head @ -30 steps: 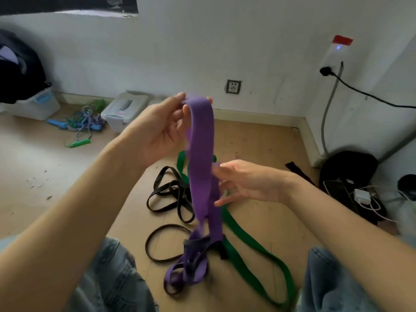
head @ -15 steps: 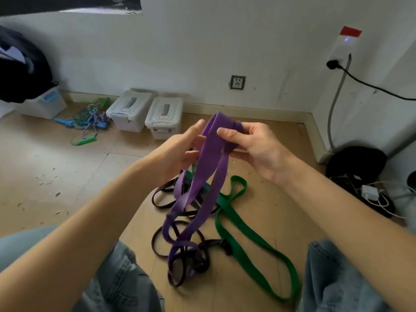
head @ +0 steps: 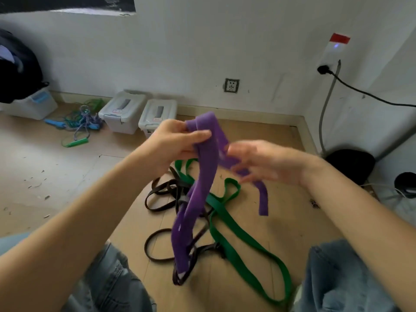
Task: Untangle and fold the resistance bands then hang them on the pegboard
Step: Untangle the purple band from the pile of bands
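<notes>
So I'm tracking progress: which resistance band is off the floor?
The purple band, held up by the left hand; the green and black bands lie on the floor.

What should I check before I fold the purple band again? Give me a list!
1. Left hand pinches the purple band at its top: ok.
2. Right hand has a firm hold of the band: cannot tell, it is blurred.
3. Purple band free of the black bands: not ok, its lower end hangs among them.
4. Green band out of the way: not ok, it lies on the floor just behind.
5. Pegboard in view: not ok.
</notes>
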